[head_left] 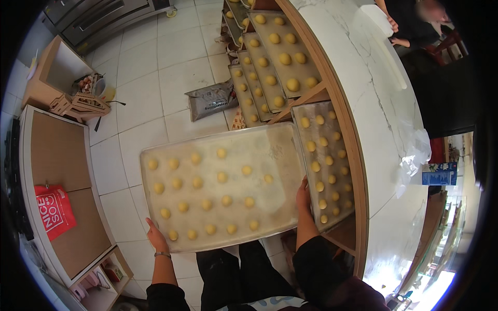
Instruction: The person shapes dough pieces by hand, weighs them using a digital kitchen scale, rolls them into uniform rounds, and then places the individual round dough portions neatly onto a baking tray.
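Note:
A large metal baking tray (280, 205) is held level in front of me, with several rows of round yellow dough balls (207, 205) on it. Its right part is bare of dough. My left hand (156, 236) grips the near left corner, thumb on the rim and the other fingers hidden beneath. At the right edge, my right hand (303, 193) grips the tray's side, its fingers mostly hidden. Just right of that hand, another tray of dough balls (325, 160) rests in the shelving under the counter.
More dough-ball trays (282, 52) sit on the shelves ahead. A grey bag (210, 100) lies on the tiled floor (140, 96). A marble counter (373, 119) runs along the right, with a person (415, 23) beyond. Wooden cabinets (62, 150) and a red bag (55, 211) are at left.

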A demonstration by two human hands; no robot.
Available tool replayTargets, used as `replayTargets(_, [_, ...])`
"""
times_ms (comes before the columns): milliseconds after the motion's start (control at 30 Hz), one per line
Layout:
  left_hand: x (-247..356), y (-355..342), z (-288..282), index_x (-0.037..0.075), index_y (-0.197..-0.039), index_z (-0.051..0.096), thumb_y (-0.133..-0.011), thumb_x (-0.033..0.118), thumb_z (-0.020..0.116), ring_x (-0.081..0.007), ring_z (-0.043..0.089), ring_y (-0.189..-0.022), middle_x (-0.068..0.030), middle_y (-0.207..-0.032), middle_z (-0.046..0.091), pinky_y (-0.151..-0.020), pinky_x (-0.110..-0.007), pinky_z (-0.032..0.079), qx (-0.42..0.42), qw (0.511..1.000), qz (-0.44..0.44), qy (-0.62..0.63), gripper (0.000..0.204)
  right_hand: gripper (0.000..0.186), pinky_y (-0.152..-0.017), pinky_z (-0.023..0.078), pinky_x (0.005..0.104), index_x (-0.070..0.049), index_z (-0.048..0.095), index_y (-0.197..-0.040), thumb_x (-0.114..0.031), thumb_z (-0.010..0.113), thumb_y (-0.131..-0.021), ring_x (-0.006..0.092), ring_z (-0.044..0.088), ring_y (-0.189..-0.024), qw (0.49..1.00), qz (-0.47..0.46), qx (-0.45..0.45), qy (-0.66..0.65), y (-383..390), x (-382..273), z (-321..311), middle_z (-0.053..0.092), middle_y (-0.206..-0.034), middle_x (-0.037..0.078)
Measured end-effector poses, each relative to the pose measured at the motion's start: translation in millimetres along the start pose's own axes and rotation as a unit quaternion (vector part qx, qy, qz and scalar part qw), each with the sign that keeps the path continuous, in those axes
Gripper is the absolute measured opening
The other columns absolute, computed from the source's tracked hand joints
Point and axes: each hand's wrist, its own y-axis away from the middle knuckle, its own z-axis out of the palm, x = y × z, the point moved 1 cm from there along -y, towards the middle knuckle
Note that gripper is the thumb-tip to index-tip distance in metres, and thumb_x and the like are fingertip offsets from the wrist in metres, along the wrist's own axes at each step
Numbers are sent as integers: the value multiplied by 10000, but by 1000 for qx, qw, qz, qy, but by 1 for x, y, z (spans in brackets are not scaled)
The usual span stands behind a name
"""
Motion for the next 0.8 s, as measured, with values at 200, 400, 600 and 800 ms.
replayTargets(200, [-14, 5, 10, -75, -894, 637, -878, 681, 403, -143, 523, -715, -58, -806, 609, -678, -289, 444, -3, 997, 25, 71, 791, 654, -1113, 215, 384, 40, 328, -1391, -462, 359, -973, 363, 278, -1355, 999, -43, 32, 6, -9, 6, 8, 314, -1455, 226])
replayTargets(400, [-9, 43, 41, -111, -1081, 599, -889, 662, 401, -198, 597, -923, -133, -1043, 640, -858, -301, 464, -53, 994, 1, 98, 821, 611, -1099, 211, 430, 28, 336, -1383, -405, 417, -960, 393, 292, -1332, 998, -16, 59, 5, -5, 0, 6, 335, -1430, 243])
replayTargets(600, [-35, 78, 84, -119, -1099, 590, -889, 660, 402, -214, 598, -934, -148, -1058, 637, -866, -312, 464, -76, 990, -20, 119, 829, 577, -1084, 207, 476, 17, 343, -1375, -348, 476, -947, 423, 305, -1309, 997, -24, 71, 3, 79, 6, -1, 357, -1404, 261])
replayTargets(800, [-39, 139, 128, -109, -1218, 506, -925, 616, 365, -230, 570, -1047, -158, -1178, 594, -944, -316, 424, -141, 980, -35, 134, 795, 367, -1024, 265, 440, -35, 479, -1209, -230, 561, -910, 335, 422, -1196, 975, -215, -17, -60, 170, 47, -12, 483, -1259, 168])
